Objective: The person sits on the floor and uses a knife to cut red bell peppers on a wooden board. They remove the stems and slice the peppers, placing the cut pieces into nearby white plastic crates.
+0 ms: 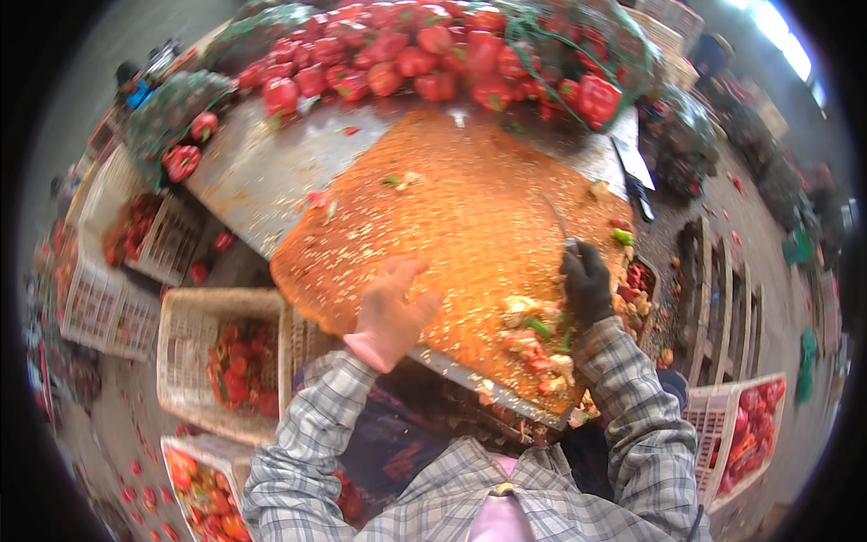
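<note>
My right hand (586, 283), in a dark glove, grips a knife (559, 218) whose thin blade points away from me over the orange mat (433, 203). My left hand (391, 305) has a pink cuff at the wrist. It hovers over or rests on the near left of the mat, fingers apart and holding nothing; contact cannot be told. Pale seeds are scattered across the mat. Beside my right hand lies a heap of pepper cores and scraps (538, 339). Whole red bell peppers (386, 54) are piled along the table's far side.
A cleaver-like knife with a black handle (639, 196) lies at the table's right edge. Left stands a crate (220, 295) holding cut red peppers; another crate (711, 413) is at right. A wooden pallet (721, 305) and mesh sacks (681, 135) stand right. A person (132, 85) is far left.
</note>
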`<state>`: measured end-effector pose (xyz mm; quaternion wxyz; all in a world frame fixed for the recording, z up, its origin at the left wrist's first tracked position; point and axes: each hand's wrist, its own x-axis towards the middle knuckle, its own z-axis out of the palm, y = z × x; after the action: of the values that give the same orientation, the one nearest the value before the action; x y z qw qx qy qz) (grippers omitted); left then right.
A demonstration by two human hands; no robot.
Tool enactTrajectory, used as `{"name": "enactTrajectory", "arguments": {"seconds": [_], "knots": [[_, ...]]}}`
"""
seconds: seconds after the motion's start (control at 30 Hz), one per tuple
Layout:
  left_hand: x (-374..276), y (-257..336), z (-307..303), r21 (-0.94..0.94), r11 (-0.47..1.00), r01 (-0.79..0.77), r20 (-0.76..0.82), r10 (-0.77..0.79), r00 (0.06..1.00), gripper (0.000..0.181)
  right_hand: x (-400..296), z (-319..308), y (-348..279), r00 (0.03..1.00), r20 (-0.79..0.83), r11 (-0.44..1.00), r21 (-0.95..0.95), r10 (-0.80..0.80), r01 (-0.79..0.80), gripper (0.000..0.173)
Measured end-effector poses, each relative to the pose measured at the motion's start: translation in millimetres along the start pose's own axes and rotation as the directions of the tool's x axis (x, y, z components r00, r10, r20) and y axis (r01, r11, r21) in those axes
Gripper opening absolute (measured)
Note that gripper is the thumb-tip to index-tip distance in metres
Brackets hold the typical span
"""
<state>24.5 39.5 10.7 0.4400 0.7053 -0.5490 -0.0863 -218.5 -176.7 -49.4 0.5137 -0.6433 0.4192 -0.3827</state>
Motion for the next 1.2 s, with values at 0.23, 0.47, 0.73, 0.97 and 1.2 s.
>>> {"name": "enactTrajectory", "arguments": {"seconds": [0.23,0.47,0.73,0.97,1.2], "knots": [[23.9,13.4,72.6,0.496,0.825,-0.272,0.263,0.156,0.952,0.054,-4.7,-6.9,-16.2,0.995,0.073,0.914,0.397,0.061,-0.085,0.028],[24.0,24.3,88.3,0.388,0.894,-0.223,0.274,0.119,0.954,0.048,-41.0,-74.0,-46.7,0.991,-0.077,0.849,0.525,0.11,-0.054,0.036],[25.6,72.9,119.8,-0.216,0.942,-0.258,0.716,0.332,0.613,0.041,-42.3,-145.8,14.7,0.909,-0.257,0.839,0.521,0.329,-0.157,0.047],[56.9,73.2,133.9,-0.311,0.937,0.162,0.858,0.204,0.471,0.054,-47.7,-172.0,44.0,0.907,-0.135,0.703,0.68,0.4,-0.209,0.042],[56.3,86.2,139.1,-0.173,0.968,-0.18,0.789,0.246,0.563,0.036,-46.2,-155.4,44.0,0.812,-0.172,0.728,0.57,0.558,-0.38,0.042]]}}
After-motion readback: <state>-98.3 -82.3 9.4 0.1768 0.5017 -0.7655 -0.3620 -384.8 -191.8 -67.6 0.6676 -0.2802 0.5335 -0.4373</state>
